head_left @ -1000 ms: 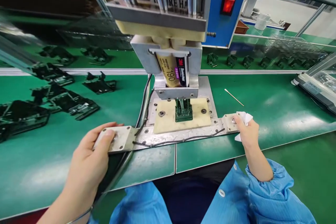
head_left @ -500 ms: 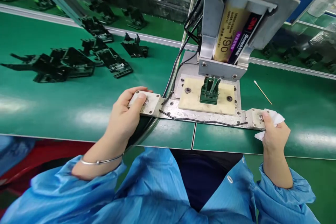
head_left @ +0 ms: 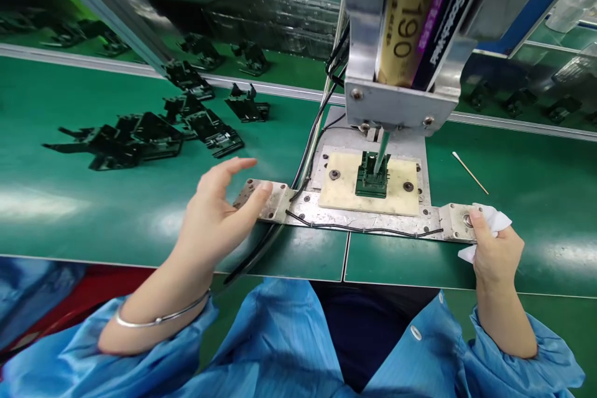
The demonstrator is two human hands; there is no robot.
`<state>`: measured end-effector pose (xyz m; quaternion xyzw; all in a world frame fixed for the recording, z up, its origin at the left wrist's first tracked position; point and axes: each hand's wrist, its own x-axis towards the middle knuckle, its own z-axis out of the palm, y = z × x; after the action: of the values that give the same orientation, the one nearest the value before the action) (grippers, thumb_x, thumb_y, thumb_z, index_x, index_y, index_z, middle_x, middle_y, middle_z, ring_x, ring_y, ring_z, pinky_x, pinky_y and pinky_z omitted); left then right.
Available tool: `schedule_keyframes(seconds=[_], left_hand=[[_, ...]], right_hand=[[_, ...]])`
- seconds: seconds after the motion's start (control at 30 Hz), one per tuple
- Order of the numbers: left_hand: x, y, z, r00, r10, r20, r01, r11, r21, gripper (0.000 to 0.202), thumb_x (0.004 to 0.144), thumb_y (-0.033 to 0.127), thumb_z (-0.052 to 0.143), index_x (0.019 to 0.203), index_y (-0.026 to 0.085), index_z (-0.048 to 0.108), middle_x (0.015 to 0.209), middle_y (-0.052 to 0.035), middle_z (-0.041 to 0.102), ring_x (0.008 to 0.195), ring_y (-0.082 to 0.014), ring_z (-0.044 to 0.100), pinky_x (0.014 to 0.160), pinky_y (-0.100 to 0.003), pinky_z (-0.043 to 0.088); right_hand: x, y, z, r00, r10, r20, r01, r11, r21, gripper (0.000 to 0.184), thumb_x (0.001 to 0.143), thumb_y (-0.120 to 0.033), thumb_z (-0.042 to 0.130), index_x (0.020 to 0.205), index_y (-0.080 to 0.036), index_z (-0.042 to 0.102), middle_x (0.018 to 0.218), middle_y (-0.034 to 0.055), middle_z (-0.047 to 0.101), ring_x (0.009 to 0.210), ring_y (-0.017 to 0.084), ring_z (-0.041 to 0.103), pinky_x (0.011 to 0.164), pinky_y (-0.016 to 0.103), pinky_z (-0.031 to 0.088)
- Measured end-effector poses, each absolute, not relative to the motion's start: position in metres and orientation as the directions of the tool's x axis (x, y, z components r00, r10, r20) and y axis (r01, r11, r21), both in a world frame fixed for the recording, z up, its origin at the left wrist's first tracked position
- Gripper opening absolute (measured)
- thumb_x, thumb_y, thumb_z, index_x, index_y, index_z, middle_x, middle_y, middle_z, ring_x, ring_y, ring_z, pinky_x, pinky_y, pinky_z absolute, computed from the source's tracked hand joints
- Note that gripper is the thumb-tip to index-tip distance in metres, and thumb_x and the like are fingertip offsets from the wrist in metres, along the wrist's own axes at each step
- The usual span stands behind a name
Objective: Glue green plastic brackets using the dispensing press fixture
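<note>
My left hand is open, its thumb and fingers spread around the left button box of the dispensing fixture. The thumb tip is over the box; whether it touches I cannot tell. My right hand is closed around the outer end of the right button box, thumb at the button, with a crumpled white wipe in its grasp. Between the boxes, a small dark green plastic part sits on a cream plate. A thin nozzle points down at it from the adhesive cartridge in its metal holder.
Several black plastic parts lie at the left on the green table. A cotton swab rests at the right. Black cables run beside the fixture and down past the left box. Clear panels stand behind.
My left hand has let go of the left button box and its fingers have spread. The cartridge holder appears higher above the part, showing more nozzle. My right hand keeps its hold; the view has shifted.
</note>
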<state>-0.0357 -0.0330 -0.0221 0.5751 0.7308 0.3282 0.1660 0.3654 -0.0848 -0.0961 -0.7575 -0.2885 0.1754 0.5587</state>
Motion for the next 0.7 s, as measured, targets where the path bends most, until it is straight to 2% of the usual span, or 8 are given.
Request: schedule_keyframes(seconds=[0.07,0.13,0.27,0.33,0.47,0.57,0.63,0.7], left_hand=[[-0.023,-0.028,-0.005,-0.164,0.974,0.154,0.756,0.024,0.654,0.061,0.082,0.051,0.065,0.133,0.018,0.060,0.139,-0.0111,0.062,0.133,-0.0342,0.054,0.115,-0.047,0.041],[-0.006,-0.018,0.004,0.013,0.992,0.122,0.698,-0.097,0.709,0.067,0.079,0.054,0.070,0.136,0.020,0.057,0.141,-0.0105,0.061,0.136,-0.0329,0.053,0.117,-0.048,0.041],[0.027,0.013,0.002,0.306,0.951,0.037,0.561,-0.212,0.800,0.095,0.065,0.058,0.083,0.143,0.017,0.046,0.151,-0.0153,0.051,0.141,-0.0347,0.049,0.122,-0.053,0.036],[0.039,0.027,-0.002,0.383,0.923,-0.027,0.530,-0.195,0.825,0.099,0.061,0.058,0.086,0.141,0.016,0.046,0.151,-0.0171,0.049,0.141,-0.0377,0.048,0.121,-0.057,0.038],[0.053,0.042,-0.005,0.486,0.870,-0.086,0.403,-0.135,0.905,0.070,0.068,0.048,0.086,0.123,0.015,0.057,0.139,-0.0164,0.059,0.134,-0.0342,0.055,0.121,-0.055,0.039],[0.056,0.041,0.001,0.468,0.873,-0.136,0.286,-0.004,0.958,0.066,0.064,0.042,0.090,0.115,0.013,0.061,0.128,-0.0159,0.066,0.125,-0.0311,0.063,0.120,-0.053,0.042],[0.057,0.037,0.007,0.420,0.880,-0.221,0.302,0.094,0.949,0.069,0.060,0.043,0.093,0.115,0.013,0.064,0.120,-0.0143,0.071,0.120,-0.0313,0.065,0.116,-0.053,0.046],[0.058,0.033,0.014,0.378,0.879,-0.290,0.346,0.156,0.925,0.068,0.058,0.047,0.094,0.111,0.014,0.068,0.116,-0.0117,0.073,0.115,-0.0303,0.067,0.110,-0.048,0.052]], right_hand=[[0.365,-0.085,-0.097,0.773,0.632,0.048,0.232,-0.212,-0.949,0.061,0.063,-0.064,0.087,0.096,-0.013,0.080,0.085,0.0104,0.074,0.071,0.024,0.068,0.047,0.026,0.051],[0.365,-0.084,-0.097,0.774,0.631,0.050,0.231,-0.209,-0.950,0.062,0.063,-0.064,0.087,0.097,-0.013,0.080,0.086,0.0107,0.074,0.071,0.024,0.068,0.047,0.027,0.051],[0.364,-0.084,-0.095,0.779,0.626,0.039,0.230,-0.227,-0.946,0.065,0.060,-0.067,0.086,0.097,-0.013,0.079,0.085,0.0104,0.074,0.071,0.024,0.068,0.047,0.028,0.050],[0.363,-0.084,-0.093,0.782,0.622,0.030,0.232,-0.247,-0.941,0.065,0.059,-0.067,0.085,0.096,-0.013,0.079,0.085,0.0104,0.074,0.073,0.025,0.068,0.049,0.029,0.051],[0.360,-0.083,-0.088,0.783,0.622,0.030,0.229,-0.243,-0.943,0.062,0.058,-0.066,0.084,0.092,-0.014,0.080,0.087,0.0106,0.075,0.082,0.029,0.070,0.060,0.033,0.054],[0.358,-0.082,-0.087,0.781,0.624,0.018,0.215,-0.241,-0.947,0.062,0.057,-0.067,0.084,0.089,-0.015,0.079,0.083,0.0100,0.074,0.080,0.029,0.070,0.061,0.035,0.054],[0.357,-0.082,-0.087,0.775,0.631,0.029,0.227,-0.235,-0.945,0.062,0.057,-0.068,0.084,0.088,-0.015,0.079,0.082,0.0099,0.073,0.078,0.029,0.069,0.062,0.035,0.054],[0.358,-0.082,-0.088,0.763,0.645,0.048,0.246,-0.220,-0.944,0.060,0.060,-0.068,0.083,0.088,-0.015,0.079,0.083,0.0098,0.074,0.079,0.028,0.069,0.063,0.035,0.054]])
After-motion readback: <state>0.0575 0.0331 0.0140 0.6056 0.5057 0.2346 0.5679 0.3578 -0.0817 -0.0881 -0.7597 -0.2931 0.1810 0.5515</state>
